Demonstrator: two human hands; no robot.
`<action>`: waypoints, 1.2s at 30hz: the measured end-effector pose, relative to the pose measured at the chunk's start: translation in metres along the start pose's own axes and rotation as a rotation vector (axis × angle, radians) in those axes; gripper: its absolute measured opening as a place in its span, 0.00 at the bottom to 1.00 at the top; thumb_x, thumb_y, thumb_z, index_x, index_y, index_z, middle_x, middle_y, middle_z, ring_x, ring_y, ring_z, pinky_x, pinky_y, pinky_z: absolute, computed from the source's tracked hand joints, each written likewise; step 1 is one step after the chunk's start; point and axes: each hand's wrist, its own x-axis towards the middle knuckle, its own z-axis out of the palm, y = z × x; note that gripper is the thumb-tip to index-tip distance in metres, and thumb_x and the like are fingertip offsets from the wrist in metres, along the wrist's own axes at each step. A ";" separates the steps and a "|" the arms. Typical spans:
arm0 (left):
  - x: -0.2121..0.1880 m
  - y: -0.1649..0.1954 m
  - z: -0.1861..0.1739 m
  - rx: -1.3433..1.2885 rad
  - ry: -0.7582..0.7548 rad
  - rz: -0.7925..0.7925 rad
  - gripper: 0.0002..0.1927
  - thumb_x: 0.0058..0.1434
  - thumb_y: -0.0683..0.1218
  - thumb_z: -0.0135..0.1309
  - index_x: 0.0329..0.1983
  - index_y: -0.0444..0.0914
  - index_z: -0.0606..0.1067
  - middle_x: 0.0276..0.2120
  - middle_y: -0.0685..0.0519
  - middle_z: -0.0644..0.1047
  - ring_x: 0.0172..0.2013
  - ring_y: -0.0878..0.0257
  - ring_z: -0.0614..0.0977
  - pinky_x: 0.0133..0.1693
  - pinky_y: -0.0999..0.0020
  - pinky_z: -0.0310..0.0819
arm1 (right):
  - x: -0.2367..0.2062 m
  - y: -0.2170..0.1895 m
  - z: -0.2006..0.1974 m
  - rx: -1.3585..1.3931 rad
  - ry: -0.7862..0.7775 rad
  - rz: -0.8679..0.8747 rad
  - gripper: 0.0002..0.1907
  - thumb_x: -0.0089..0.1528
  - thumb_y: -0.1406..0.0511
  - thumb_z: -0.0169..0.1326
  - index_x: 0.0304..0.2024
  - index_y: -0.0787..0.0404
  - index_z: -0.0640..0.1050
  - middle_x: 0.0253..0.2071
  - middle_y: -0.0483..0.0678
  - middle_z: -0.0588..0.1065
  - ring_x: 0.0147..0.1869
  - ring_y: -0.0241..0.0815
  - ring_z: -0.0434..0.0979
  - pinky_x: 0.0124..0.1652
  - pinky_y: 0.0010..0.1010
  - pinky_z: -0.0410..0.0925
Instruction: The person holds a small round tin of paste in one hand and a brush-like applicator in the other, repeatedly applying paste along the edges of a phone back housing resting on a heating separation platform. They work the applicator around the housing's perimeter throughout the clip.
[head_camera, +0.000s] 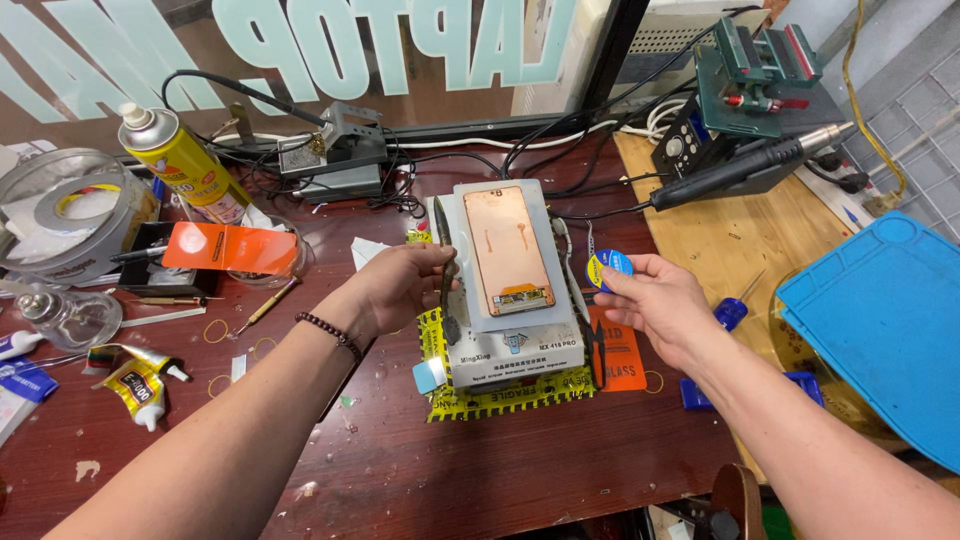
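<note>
A copper-coloured phone panel lies flat on a grey heating plate near the middle of the dark red worktop, the plate's boxy base standing on yellow-and-black tape. The person's left hand rests against the plate's left edge, its fingers pinched on a slim dark tool that hangs down along that edge. The right hand hovers just beside the plate's right edge, its fingers grasping a small round blue-and-yellow spool. A beaded bracelet circles the left wrist. An orange card lies on the worktop under the right hand, touching the plate's base. Toward the left edge of the worktop sit an orange plastic tab, a yellow spray can, a roll of grey tape and a yellow glue tube. At the far right corner, on a lighter wooden board, a black rotary handpiece lies near a green vice; a blue silicone mat covers the right edge.
</note>
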 end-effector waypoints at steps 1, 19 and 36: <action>0.001 0.000 -0.001 0.012 0.003 0.003 0.07 0.68 0.47 0.52 0.44 0.39 0.75 0.32 0.56 0.77 0.32 0.67 0.80 0.30 0.74 0.66 | 0.000 0.001 0.000 0.015 -0.007 -0.003 0.14 0.63 0.65 0.59 0.49 0.61 0.75 0.42 0.47 0.80 0.41 0.37 0.81 0.37 0.28 0.74; -0.015 -0.016 0.024 0.073 0.237 0.136 0.04 0.64 0.44 0.54 0.36 0.40 0.74 0.27 0.57 0.78 0.28 0.68 0.79 0.28 0.72 0.71 | 0.046 -0.022 -0.015 0.076 -0.168 -0.014 0.11 0.63 0.68 0.58 0.47 0.63 0.74 0.42 0.50 0.79 0.42 0.43 0.83 0.38 0.32 0.77; -0.030 -0.033 0.027 0.022 0.237 0.161 0.05 0.66 0.45 0.53 0.35 0.42 0.71 0.26 0.58 0.76 0.28 0.69 0.78 0.29 0.73 0.71 | 0.065 -0.025 -0.004 0.048 -0.193 -0.030 0.13 0.63 0.67 0.59 0.48 0.63 0.74 0.44 0.52 0.79 0.43 0.43 0.83 0.39 0.31 0.77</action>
